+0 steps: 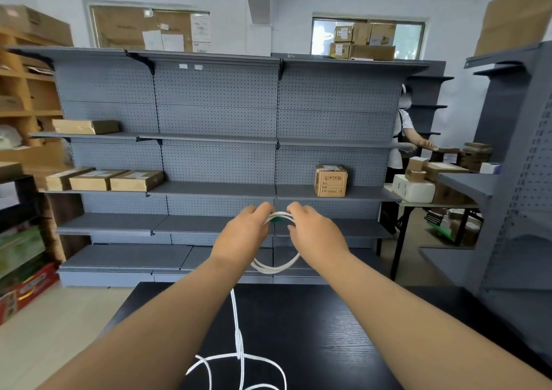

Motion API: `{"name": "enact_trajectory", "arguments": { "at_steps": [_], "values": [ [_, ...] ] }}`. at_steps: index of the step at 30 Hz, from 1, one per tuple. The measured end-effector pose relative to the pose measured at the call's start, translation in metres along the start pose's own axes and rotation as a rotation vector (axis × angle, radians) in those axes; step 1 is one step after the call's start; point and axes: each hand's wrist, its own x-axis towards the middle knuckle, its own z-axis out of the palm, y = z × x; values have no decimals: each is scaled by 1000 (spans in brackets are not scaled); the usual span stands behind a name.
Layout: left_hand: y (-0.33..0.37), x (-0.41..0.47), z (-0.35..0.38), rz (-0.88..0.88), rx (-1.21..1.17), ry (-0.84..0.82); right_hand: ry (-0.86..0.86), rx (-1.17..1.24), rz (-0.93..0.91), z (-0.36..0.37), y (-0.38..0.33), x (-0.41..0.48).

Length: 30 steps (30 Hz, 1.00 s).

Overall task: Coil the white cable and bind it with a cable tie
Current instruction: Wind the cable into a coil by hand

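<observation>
Our left grip and right grip each pinch the top of the coiled white cable, whose tail reaches the worktop.

Left grip and right grip hover close together, held out forward, fingers curled.

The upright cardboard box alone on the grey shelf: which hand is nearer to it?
Right. The right hand is just below the cardboard box; the left hand is below and further left. Both grip the white cable.
</observation>
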Motion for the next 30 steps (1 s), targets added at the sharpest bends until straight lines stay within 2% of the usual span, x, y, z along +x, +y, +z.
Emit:
{"name": "enact_trajectory", "arguments": {
  "at_steps": [5, 13, 20, 24, 30],
  "values": [
    [3, 0, -6, 64, 76, -38, 13, -65, -46, 3, -1, -1],
    [4, -5, -4, 11, -34, -15, 17, 26, -16, 2, 0, -2],
    [8, -9, -5, 8, -89, -13, 12, 1, 0, 5, 2, -1],
    [6, -10, -3, -23, -136, 9, 28, 108, 72, 2, 5, 3],
    [3, -11, -3, -106, -206, 14, 55, 426, 253, 1, 11, 4]
  ]
}}
